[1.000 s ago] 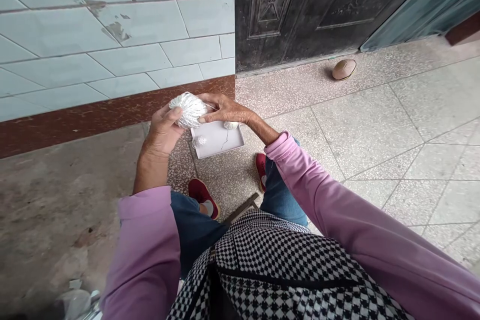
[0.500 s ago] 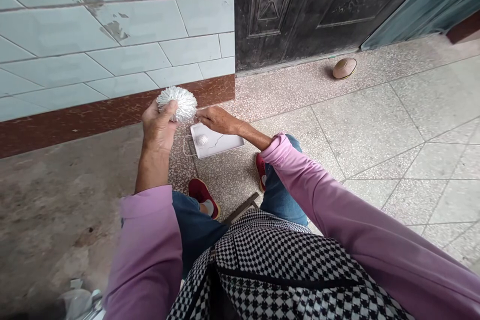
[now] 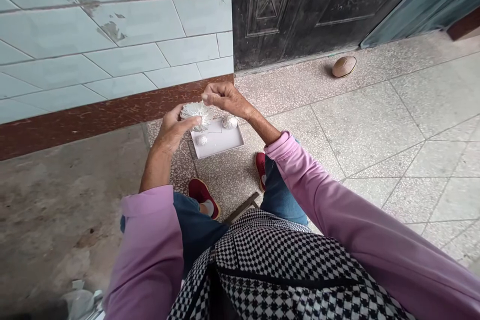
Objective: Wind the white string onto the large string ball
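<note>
My left hand [image 3: 171, 130] is closed on a round white pom-pom [image 3: 195, 114] made of many thin radiating strips, with the thumb across its near side. Just above and to the right of it, my right hand [image 3: 227, 97] pinches a thin white strand [image 3: 203, 104] that runs down to the pom-pom. Below both hands a shallow white tray [image 3: 221, 146] lies on the floor. It holds a small white ball [image 3: 201, 140] at its left and a larger white ball [image 3: 230, 122] at its far right corner. A loose white cord [image 3: 183, 149] trails off the tray's left side.
Beyond the hands rises a pale tiled wall [image 3: 123, 70] with a brown base strip. A dark carved door [image 3: 277, 35] stands to its right. A tan rounded object [image 3: 344, 67] rests on the floor near the door. My red shoes [image 3: 202, 197] flank the tray's near side.
My left hand has moved right and slightly down, and the pom-pom has tilted. My right hand has risen up and right, drawing the strand upward; the larger ball in the tray now shows.
</note>
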A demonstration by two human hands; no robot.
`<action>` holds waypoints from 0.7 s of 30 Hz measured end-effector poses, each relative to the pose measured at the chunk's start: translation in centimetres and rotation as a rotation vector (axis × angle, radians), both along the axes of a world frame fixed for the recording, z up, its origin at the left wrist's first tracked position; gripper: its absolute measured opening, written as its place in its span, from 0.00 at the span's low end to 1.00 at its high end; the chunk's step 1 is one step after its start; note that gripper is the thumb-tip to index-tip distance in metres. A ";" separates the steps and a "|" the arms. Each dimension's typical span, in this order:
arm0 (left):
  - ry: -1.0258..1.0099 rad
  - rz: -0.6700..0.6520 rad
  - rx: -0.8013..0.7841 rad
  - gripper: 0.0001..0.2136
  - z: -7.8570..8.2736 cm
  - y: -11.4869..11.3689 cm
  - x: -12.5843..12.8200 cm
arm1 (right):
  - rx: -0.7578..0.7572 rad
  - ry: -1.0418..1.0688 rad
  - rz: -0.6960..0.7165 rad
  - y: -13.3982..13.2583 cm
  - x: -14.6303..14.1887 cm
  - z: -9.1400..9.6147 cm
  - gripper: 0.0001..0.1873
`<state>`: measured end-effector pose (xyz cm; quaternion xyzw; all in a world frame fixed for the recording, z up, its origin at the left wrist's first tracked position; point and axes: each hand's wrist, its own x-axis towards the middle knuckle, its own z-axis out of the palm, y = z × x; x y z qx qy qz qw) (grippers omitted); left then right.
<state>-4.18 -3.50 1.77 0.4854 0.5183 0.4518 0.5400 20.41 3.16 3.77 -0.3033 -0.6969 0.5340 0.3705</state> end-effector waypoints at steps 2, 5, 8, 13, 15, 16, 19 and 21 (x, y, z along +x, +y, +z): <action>-0.092 -0.089 -0.016 0.33 0.5 -0.6 0.4 | 0.007 0.010 -0.076 0.5 0.4 0.0 0.31; -0.177 -0.181 -0.019 0.33 0.7 -0.8 0.4 | -0.004 0.008 -0.176 1.1 0.3 -0.5 0.30; -0.275 -0.157 -0.013 0.34 0.9 -0.8 0.5 | -0.123 0.019 -0.196 1.3 -0.7 -1.3 0.29; -0.424 -0.106 0.036 0.42 1.7 -1.2 1.1 | -0.122 -0.051 -0.166 1.0 -2.6 -1.6 0.31; -0.450 -0.096 0.070 0.43 2.0 -1.3 1.2 | -0.055 -0.140 -0.152 0.6 -3.0 -1.5 0.31; -0.463 -0.075 0.079 0.43 2.1 -1.4 1.3 | -0.032 -0.175 -0.143 0.4 -3.1 -1.4 0.31; -0.495 0.046 0.075 0.44 2.3 -1.2 1.3 | 0.009 -0.226 -0.106 -0.2 -3.4 -1.6 0.31; -0.502 0.115 0.075 0.43 2.3 -1.0 1.3 | 0.040 -0.238 -0.086 -0.5 -3.5 -1.8 0.28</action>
